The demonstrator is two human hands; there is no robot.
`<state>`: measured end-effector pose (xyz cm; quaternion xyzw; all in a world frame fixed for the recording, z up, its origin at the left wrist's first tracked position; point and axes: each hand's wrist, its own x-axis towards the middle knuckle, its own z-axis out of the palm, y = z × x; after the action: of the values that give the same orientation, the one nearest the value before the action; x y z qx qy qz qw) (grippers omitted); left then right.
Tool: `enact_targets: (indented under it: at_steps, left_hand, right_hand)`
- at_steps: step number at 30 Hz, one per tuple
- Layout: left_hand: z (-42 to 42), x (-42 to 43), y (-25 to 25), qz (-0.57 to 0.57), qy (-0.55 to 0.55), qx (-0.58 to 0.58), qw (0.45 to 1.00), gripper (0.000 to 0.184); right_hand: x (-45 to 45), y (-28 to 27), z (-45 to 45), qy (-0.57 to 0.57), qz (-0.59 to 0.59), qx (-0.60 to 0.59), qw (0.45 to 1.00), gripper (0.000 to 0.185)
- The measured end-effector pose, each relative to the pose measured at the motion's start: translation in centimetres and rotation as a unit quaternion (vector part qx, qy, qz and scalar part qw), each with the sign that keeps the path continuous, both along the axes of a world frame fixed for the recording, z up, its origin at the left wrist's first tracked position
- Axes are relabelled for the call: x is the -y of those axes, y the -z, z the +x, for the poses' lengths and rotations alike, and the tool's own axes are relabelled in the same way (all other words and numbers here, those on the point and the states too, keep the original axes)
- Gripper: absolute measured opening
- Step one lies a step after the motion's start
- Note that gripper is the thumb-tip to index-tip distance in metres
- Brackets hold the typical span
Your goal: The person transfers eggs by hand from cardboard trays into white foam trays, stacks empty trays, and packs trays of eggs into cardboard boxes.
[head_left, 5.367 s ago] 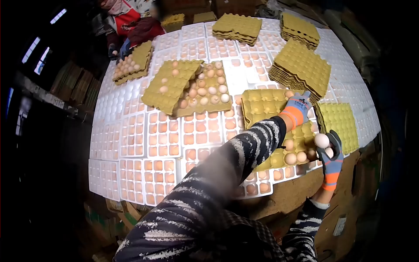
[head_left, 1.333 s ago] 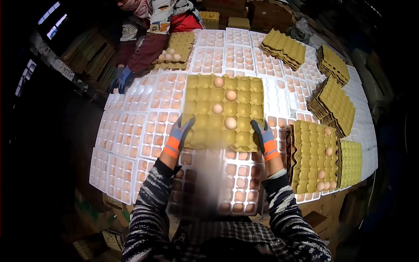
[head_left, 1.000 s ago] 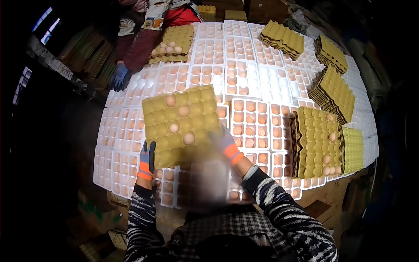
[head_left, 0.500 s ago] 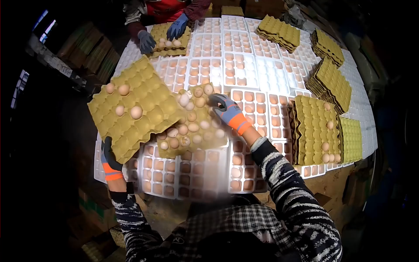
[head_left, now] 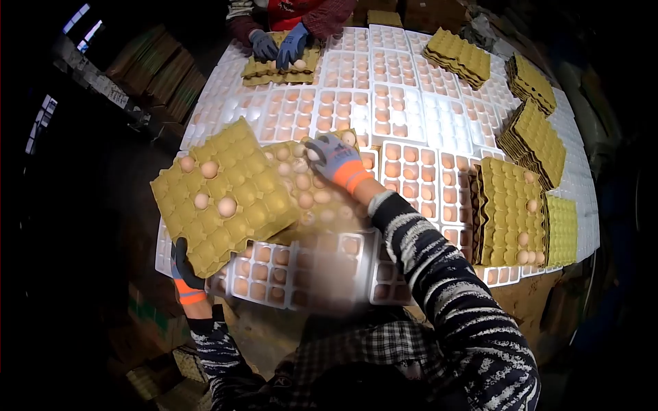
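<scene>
My left hand (head_left: 186, 266), in a dark glove with an orange cuff, grips the near lower edge of a tilted yellow pulp egg tray (head_left: 264, 216). Several brown eggs (head_left: 227, 207) sit in its cups. Partly under it lies a second pulp tray (head_left: 343, 222), filled with eggs (head_left: 321, 197). Over that tray's far side is my right hand (head_left: 334, 159), in a grey glove, its fingers closed around a pale egg (head_left: 313, 155). The back of the glove hides part of the tray.
White plastic trays (head_left: 439, 147) of eggs cover the table. On the right stand stacked pulp trays (head_left: 504, 198), the nearest with several eggs on top. Across the table a person's gloved hands (head_left: 291, 46) work over another pulp tray (head_left: 264, 77). Cardboard (head_left: 152, 65) is stacked at left.
My right hand has moved left over the filled tray and closed on an egg. My left hand still holds the tilted tray. The other person's hands have come together, and the view has shifted slightly.
</scene>
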<state>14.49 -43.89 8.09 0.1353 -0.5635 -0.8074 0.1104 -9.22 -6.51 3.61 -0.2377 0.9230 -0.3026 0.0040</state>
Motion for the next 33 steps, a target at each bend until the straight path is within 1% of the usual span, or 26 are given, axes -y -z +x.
enact_targets:
  at_steps: [1, 2, 4, 5, 6, 8, 9, 10, 12, 13, 15, 16, 17, 19, 20, 22, 23, 24, 25, 26, 27, 28, 29, 30, 32, 33]
  left_hand:
    - [0.1, 0.4, 0.4, 0.033, 0.011, -0.009, 0.999, 0.059]
    - [0.5, 0.6, 1.0, -0.004, 0.016, -0.008, 1.0, 0.057]
    - [1.2, 1.4, 1.0, -0.092, 0.036, -0.003, 0.995, 0.054]
    - [1.1, 1.2, 1.9, -0.058, 0.028, -0.01, 0.998, 0.051]
    - [0.6, 0.4, 1.6, -0.075, 0.032, -0.012, 0.997, 0.051]
    - [-0.7, -1.0, 2.0, 0.01, 0.03, 0.005, 0.999, 0.052]
    - [-1.5, -1.8, 2.7, -0.073, 0.025, -0.02, 0.997, 0.051]
    - [-2.4, -2.9, 2.1, -0.051, 0.037, 0.0, 0.998, 0.05]
    - [-4.6, -4.5, 0.6, -0.007, 0.071, 0.042, 0.997, 0.049]
    - [-5.9, -4.0, 0.6, 0.004, 0.112, 0.045, 0.993, 0.048]
    - [-9.2, -2.5, 0.9, -0.122, 0.154, 0.081, 0.977, 0.049]
    - [-11.1, -1.4, 1.2, -0.185, 0.174, 0.097, 0.962, 0.049]
    - [-13.5, -0.1, 2.1, -0.355, 0.188, 0.063, 0.914, 0.051]
    - [-18.3, 1.1, 3.2, -0.39, 0.247, 0.036, 0.886, 0.045]
    - [-20.8, 0.7, 3.2, -0.406, 0.285, 0.027, 0.868, 0.043]
    - [-25.7, -1.6, 2.7, -0.441, 0.32, 0.031, 0.838, 0.043]
    - [-28.1, -3.1, 3.2, -0.455, 0.31, 0.028, 0.835, 0.042]
    - [-32.3, -2.7, 6.1, -0.546, 0.31, 0.002, 0.778, 0.042]
    - [-33.4, -5.2, 5.0, -0.564, 0.312, -0.005, 0.765, 0.045]
    - [-33.6, -7.8, 3.5, -0.579, 0.317, -0.015, 0.751, 0.048]
    - [-33.8, -9.8, 3.3, -0.635, 0.281, -0.058, 0.717, 0.05]
    - [-34.1, -11.3, 3.5, -0.684, 0.237, -0.1, 0.683, 0.052]
    - [-34.6, -12.6, 4.1, -0.668, 0.225, -0.156, 0.692, 0.054]
    - [-34.8, -13.9, 4.3, -0.651, 0.205, -0.208, 0.701, 0.055]
    - [-31.7, -17.8, 2.9, -0.574, 0.186, -0.306, 0.736, 0.053]
    - [-27.6, -20.9, 0.2, -0.507, 0.225, -0.282, 0.783, 0.048]
  right_hand:
    - [-1.7, 1.3, 0.7, 0.01, 0.007, 0.005, 1.0, 0.044]
    - [-3.7, 2.7, 2.0, 0.013, 0.017, 0.011, 1.0, 0.047]
    - [-5.8, 3.3, 3.7, 0.005, 0.066, -0.064, 0.996, 0.056]
    - [-6.0, 3.7, 4.0, 0.02, 0.016, -0.07, 0.997, 0.062]
    - [-5.7, 3.6, 4.4, 0.034, -0.053, -0.089, 0.994, 0.067]
    - [-3.6, -0.2, 7.2, 0.031, -0.267, -0.032, 0.963, 0.063]
    - [-3.4, 0.4, 8.1, 0.031, -0.347, 0.118, 0.93, 0.069]
    - [-2.8, 0.8, 8.9, 0.01, -0.395, 0.171, 0.903, 0.072]
    - [-1.8, 1.4, 10.7, 0.03, -0.448, 0.216, 0.867, 0.076]
    - [-1.6, 1.8, 11.7, 0.047, -0.472, 0.24, 0.847, 0.078]
    - [-2.1, 2.7, 12.3, 0.006, -0.391, 0.158, 0.907, 0.063]
    - [-2.2, 1.8, 13.9, 0.051, -0.463, 0.23, 0.855, 0.067]
    - [-1.9, -0.1, 16.9, 0.094, -0.53, 0.296, 0.789, 0.072]
    - [-1.6, -1.4, 19.7, 0.15, -0.53, 0.407, 0.728, 0.07]
    - [-1.4, -1.4, 20.4, 0.165, -0.467, 0.456, 0.739, 0.065]
    - [-0.2, -0.8, 22.0, 0.122, -0.565, 0.419, 0.7, 0.054]
    - [-0.2, -1.0, 22.5, 0.134, -0.568, 0.46, 0.669, 0.052]
    - [0.3, 0.6, 22.4, 0.109, -0.507, 0.454, 0.725, 0.058]
    - [0.4, 0.1, 21.9, 0.113, -0.45, 0.485, 0.742, 0.053]
    - [1.2, 2.1, 22.3, 0.103, -0.456, 0.417, 0.78, 0.053]
    - [1.9, 4.2, 22.7, 0.096, -0.456, 0.345, 0.815, 0.053]
    - [1.8, 4.9, 22.6, 0.102, -0.347, 0.381, 0.851, 0.059]
    - [0.9, 3.2, 23.4, 0.069, -0.294, 0.309, 0.902, 0.065]
    - [0.2, 4.6, 24.1, 0.048, -0.296, 0.239, 0.924, 0.062]
    - [-5.6, -2.7, 25.5, 0.058, -0.311, 0.294, 0.902, 0.052]
    - [-8.9, -4.7, 26.8, 0.094, -0.322, 0.216, 0.917, 0.045]
